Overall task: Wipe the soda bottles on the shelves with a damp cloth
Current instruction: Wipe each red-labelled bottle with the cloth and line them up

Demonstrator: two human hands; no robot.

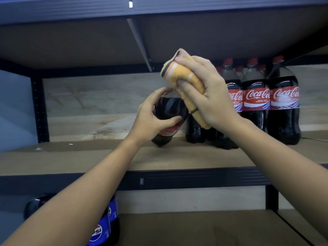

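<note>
on the middle shelf [177, 157]: place: a tilted coca-cola bottle [168, 118] stands on its base edge near the shelf's front, just left of the standing group.
bottle axis: long axis leans, base down toward the shelf board, neck up and toward the right, under the cloth; cap hidden.
left hand [152, 116]: fingers and thumb curled round the bottle's dark body above its red label, gripping it.
right hand [209, 93]: fingers curled over a folded orange cloth [184, 80] with pale stripes, pressing it on the bottle's upper part; the cloth hangs down past the palm.
standing coca-cola bottles [255, 102]: three upright in the front row with red labels and red caps, more caps behind them; the full count cannot be told. one more dark bottle base shows behind the right wrist.
lower shelf: two blue-labelled pepsi bottles [99, 229] upright at left, partly behind the left forearm, beside a dark rounded thing i cannot identify.
upper shelf: its brown underside with a metal brace spans the top.
</note>
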